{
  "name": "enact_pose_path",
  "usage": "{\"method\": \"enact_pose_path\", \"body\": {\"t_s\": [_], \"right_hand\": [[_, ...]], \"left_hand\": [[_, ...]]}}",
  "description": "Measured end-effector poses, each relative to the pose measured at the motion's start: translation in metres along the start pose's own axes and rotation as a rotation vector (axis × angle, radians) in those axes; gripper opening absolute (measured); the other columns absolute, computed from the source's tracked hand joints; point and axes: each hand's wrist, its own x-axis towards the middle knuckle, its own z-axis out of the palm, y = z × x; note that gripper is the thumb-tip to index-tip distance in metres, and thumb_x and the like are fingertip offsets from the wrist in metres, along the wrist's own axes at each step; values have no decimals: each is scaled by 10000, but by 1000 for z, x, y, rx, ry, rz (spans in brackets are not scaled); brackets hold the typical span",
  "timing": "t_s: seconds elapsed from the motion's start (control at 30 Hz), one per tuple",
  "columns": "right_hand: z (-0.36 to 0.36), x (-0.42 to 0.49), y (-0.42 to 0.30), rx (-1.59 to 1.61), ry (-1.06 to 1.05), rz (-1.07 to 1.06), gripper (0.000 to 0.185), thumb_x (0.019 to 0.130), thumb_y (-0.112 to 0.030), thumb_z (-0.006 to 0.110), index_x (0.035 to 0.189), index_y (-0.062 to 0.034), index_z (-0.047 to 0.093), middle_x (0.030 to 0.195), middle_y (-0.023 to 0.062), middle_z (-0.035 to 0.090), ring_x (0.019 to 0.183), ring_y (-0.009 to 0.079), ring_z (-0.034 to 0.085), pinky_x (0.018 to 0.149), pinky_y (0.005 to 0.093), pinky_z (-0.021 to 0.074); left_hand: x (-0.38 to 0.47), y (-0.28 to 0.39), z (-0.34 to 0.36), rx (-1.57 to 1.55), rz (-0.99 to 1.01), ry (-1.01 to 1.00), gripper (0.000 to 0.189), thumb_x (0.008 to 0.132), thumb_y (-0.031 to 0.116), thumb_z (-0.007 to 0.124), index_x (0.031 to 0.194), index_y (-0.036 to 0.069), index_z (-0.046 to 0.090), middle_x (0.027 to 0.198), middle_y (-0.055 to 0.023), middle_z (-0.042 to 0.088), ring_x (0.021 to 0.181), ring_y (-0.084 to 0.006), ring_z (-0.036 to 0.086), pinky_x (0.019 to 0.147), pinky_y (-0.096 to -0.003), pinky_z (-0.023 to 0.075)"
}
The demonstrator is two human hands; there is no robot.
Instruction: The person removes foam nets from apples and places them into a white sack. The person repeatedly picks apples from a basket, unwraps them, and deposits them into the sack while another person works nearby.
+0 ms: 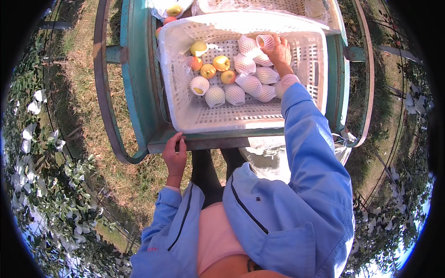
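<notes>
A white plastic crate (247,125) with slotted walls and a clear plastic liner sits before me. My right hand (279,52) reaches into its far right part, fingers around an apple in a foam net sleeve (265,42). Under and beside that hand lie several more sleeved apples (248,84). Bare yellow apples with red blush (221,63) are grouped left of them. One sleeved apple (199,86) shows yellow skin through its opening. My left hand (175,153) touches the cart's front edge (208,143) by the crate's near left corner; whether it grips is unclear.
The crate stands in a green metal cart (139,76) with curved rusty side rails (104,87). Behind it are another plastic-lined crate (333,14) and loose apples (170,19). Dry grass (118,187) and trees with white bags (34,107) flank the cart. A pale sheet (267,156) hangs near my legs.
</notes>
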Motion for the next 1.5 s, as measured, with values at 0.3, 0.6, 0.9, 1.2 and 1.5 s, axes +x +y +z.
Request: {"method": "enact_pose_path", "body": {"t_s": [0.3,0.6,0.9,1.2,1.5], "right_hand": [[12,34,16,-30,-216,-51,795,695,-487,771,1367,-137,527,1265,183,619,1182,352,584,1003,432,468],[17,27,-7,-291,-147,12,705,764,-424,798,1310,-60,540,1306,136,531,1199,349,546,959,438,500],[-112,-72,-15,728,-62,-184,563,858,-449,726,1219,-26,636,1043,162,717,947,241,702,837,350,553],[-207,-347,23,595,-166,145,360,822,-352,786,747,-21,668,644,75,637,604,148,622,602,283,506],[-124,-444,63,5,-263,-109,99,734,-37,626,833,-43,629,832,128,629,885,308,629,771,435,512]], "left_hand": [[0,-13,6,2,29,29,233,873,-9,631,1101,34,653,913,-75,679,761,-130,650,663,-245,528],[0,-12,3,56,91,48,202,856,-8,646,1051,40,657,878,-68,658,701,-140,630,606,-255,513],[7,-9,-5,38,110,-56,153,856,2,640,1001,41,667,873,-76,656,696,-163,626,625,-281,511],[-7,79,-5,-161,516,-597,157,797,-40,641,926,41,678,883,-116,666,756,-273,659,674,-342,537],[-29,121,123,27,839,-1115,650,753,164,751,1344,49,507,1358,-165,517,1294,-335,466,1055,-404,417]]}}
